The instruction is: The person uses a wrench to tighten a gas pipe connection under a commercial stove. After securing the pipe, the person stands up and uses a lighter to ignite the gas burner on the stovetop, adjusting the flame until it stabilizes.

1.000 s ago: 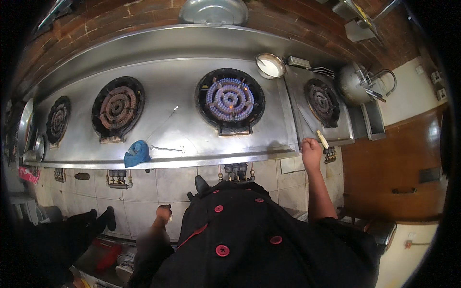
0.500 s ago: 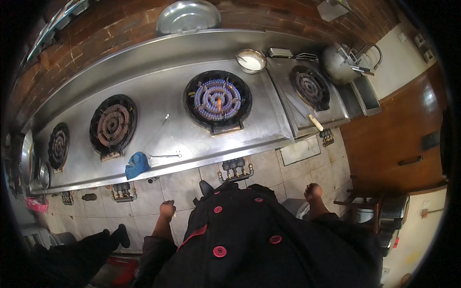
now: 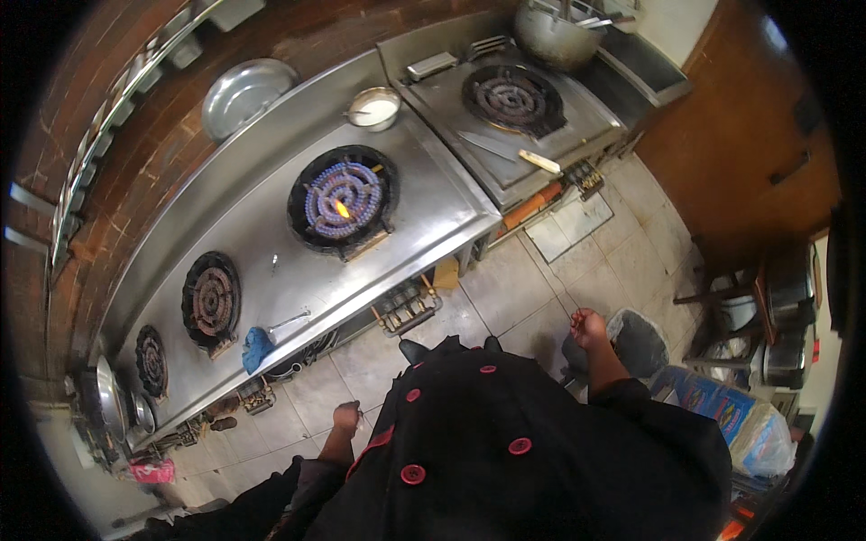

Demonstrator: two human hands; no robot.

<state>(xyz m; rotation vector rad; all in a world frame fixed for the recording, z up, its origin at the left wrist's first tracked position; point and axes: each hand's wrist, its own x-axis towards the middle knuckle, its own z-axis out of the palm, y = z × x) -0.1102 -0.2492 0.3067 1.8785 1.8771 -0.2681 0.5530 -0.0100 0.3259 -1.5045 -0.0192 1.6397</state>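
Observation:
My left hand (image 3: 346, 417) hangs low beside my dark jacket, in front of the stove. Its fingers are curled, with a small pale bit showing by them that I cannot make out. Out to the right, my right hand (image 3: 589, 327) is above the tiled floor, near a grey bin (image 3: 642, 343). Those fingers are curled in too; whether they pinch something thin is unclear. Neither hand touches the steel stove (image 3: 424, 216). On it a burner (image 3: 343, 200) burns with blue rings and an orange flame. A blue cloth (image 3: 257, 350) and a thin metal utensil (image 3: 287, 319) lie by the front edge.
A metal bowl (image 3: 383, 124) of white liquid stands behind the lit burner. On the right-hand stove lies a knife (image 3: 539, 161), with a large pot (image 3: 552, 45) behind. Wrapped packages (image 3: 722, 410) and wooden furniture (image 3: 765, 316) stand at right. Dark clothing (image 3: 234, 516) shows lower left.
My view has turned to the right, bringing the bin and packages into sight. My right hand has shifted slightly lefward and up relative to the bin; both hands remain curled.

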